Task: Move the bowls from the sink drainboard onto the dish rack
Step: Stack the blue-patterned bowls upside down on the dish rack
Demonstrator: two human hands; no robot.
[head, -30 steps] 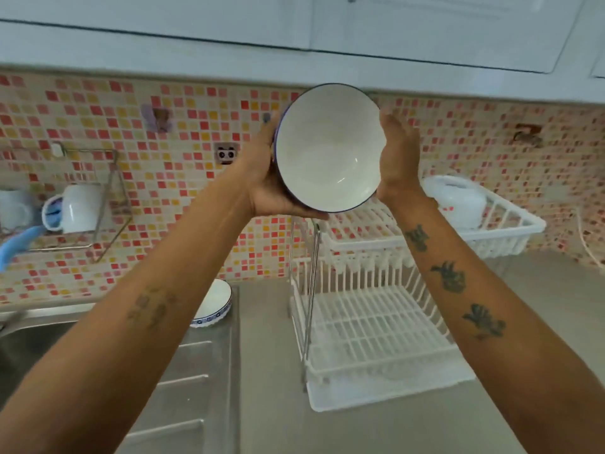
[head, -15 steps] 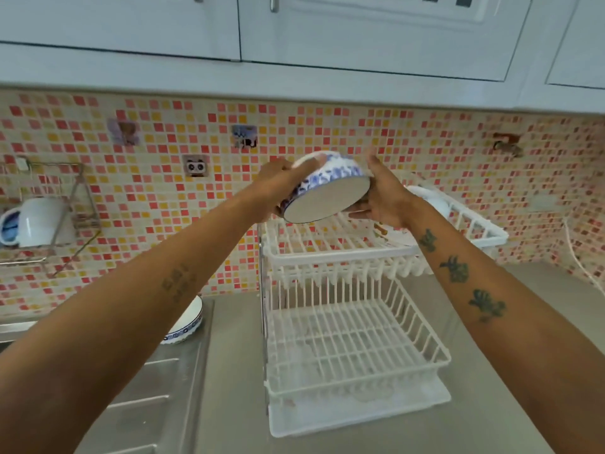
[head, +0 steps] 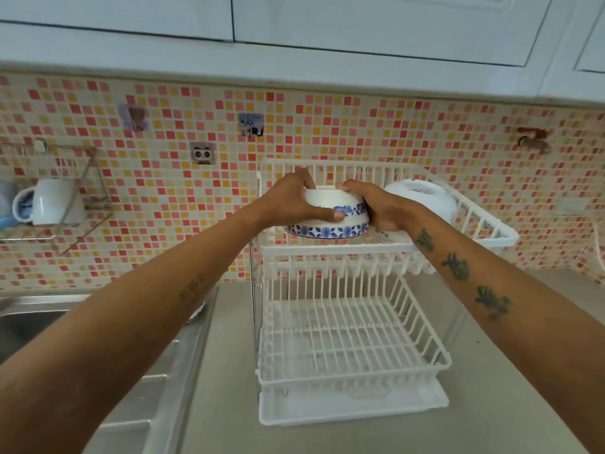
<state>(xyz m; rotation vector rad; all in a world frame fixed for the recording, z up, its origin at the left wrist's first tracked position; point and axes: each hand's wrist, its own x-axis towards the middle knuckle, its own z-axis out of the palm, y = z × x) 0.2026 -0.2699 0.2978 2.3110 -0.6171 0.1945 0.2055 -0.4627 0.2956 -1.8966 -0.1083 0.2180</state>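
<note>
Two hands [head: 291,204], two bowls [head: 330,221], one two-tier rack [head: 343,322], one mug [head: 49,201]

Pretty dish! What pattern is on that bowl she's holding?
Head view: white bowl with blue floral bands.

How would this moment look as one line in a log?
step: racking bowl | left hand + right hand: hold bowl upside down | place: rack top tier | not released

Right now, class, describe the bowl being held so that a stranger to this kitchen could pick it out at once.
Find the white two-tier dish rack on the steel counter below the mosaic tiled wall. Over its upper tier, the left hand and right hand hold a bowl upside down. Unlike the plain white dish beside it, it has blue flower bands.
</note>
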